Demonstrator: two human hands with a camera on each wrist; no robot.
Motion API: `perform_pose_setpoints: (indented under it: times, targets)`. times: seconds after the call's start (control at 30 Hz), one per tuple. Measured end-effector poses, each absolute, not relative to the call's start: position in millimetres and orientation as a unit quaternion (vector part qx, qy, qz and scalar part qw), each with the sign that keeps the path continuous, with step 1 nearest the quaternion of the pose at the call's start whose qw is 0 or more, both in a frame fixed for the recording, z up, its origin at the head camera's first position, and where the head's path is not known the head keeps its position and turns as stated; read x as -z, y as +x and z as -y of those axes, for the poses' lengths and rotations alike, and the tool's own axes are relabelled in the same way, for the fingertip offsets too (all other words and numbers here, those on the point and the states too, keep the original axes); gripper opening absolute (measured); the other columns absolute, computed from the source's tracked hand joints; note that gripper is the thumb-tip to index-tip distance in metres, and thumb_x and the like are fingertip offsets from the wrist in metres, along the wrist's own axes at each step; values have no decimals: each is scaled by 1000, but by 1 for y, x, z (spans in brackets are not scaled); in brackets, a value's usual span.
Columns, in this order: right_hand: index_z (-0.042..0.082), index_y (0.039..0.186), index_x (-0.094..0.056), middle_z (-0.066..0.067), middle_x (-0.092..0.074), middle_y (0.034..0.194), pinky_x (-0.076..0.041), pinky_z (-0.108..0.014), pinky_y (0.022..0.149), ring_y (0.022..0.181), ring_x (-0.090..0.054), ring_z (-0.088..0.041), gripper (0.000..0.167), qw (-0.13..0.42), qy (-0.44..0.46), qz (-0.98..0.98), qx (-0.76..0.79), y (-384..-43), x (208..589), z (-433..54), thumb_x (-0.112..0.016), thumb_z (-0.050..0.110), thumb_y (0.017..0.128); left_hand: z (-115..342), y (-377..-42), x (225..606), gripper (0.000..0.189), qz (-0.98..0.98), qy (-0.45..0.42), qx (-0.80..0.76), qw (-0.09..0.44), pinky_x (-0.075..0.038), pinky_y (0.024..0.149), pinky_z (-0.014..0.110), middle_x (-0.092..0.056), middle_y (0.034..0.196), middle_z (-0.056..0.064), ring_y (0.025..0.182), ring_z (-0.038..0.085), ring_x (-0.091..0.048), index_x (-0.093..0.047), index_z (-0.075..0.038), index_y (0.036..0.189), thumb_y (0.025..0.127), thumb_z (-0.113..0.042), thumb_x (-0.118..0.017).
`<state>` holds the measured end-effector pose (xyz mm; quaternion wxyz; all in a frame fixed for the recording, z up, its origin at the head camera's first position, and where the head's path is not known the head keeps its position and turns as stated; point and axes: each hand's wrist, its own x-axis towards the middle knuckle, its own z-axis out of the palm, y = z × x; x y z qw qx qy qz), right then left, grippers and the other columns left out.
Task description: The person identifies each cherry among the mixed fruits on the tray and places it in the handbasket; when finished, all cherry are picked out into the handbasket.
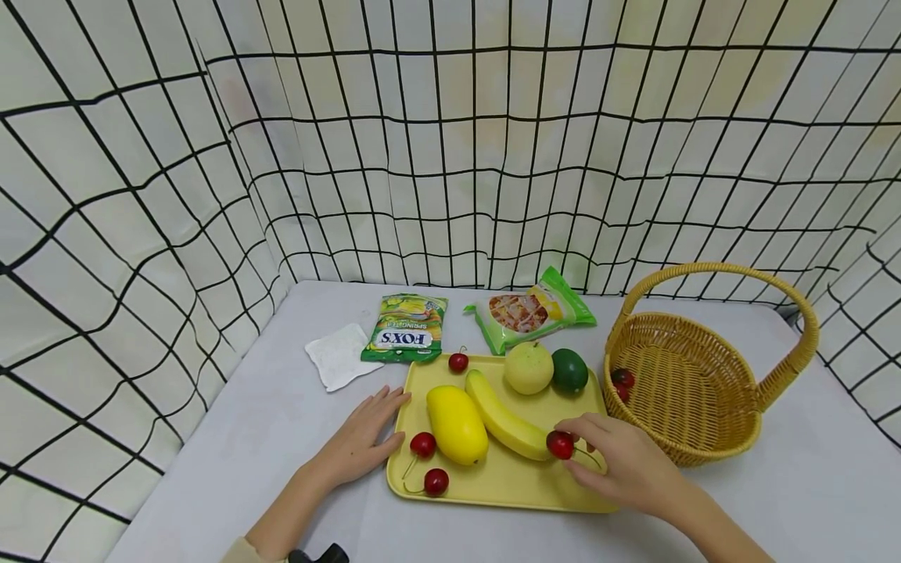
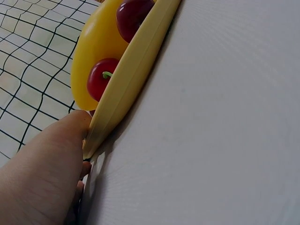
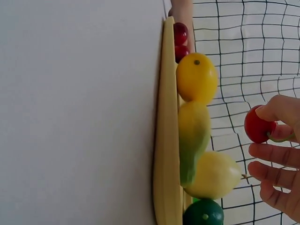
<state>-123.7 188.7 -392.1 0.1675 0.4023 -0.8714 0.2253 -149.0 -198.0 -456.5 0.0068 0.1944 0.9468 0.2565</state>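
Note:
My right hand pinches a red cherry between thumb and index finger. In the right wrist view the cherry is held up above the level of the tray, its green stem along the palm. My left hand touches the left edge of the yellow tray, fingers extended along it. On that tray lie a yellow mango, a banana, a pale green round fruit and a dark green fruit. Two cherries sit near its left front corner, another cherry at the back.
A wicker basket with a tall arched handle stands right of the tray, a few red fruits inside at its left wall. Behind the tray lie a green Fox's packet, a green snack bag and a white packet. Black netting surrounds the table.

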Motion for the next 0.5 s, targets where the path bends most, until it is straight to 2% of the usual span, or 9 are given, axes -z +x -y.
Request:
perform_pose_setpoints:
  times: [0.3, 0.5]
  targets:
    - [16, 105, -62, 13, -58, 89, -45, -14, 54, 67, -50, 0, 42, 192, 370, 881, -222, -130, 379, -204, -78, 16, 67, 198, -148, 457, 57, -947, 195, -255, 8, -14, 110, 45, -32, 146, 5, 137, 24, -18, -36, -16, 141, 91, -36, -53]
    - [14, 106, -62, 5, -63, 95, -53, -24, 61, 76, -60, -8, 43, 224, 340, 892, -197, -136, 373, -215, -78, 15, 66, 199, -148, 457, 57, -946, 198, -255, 5, -14, 111, 45, -32, 146, 6, 137, 25, -18, -36, -15, 141, 90, -34, -53]
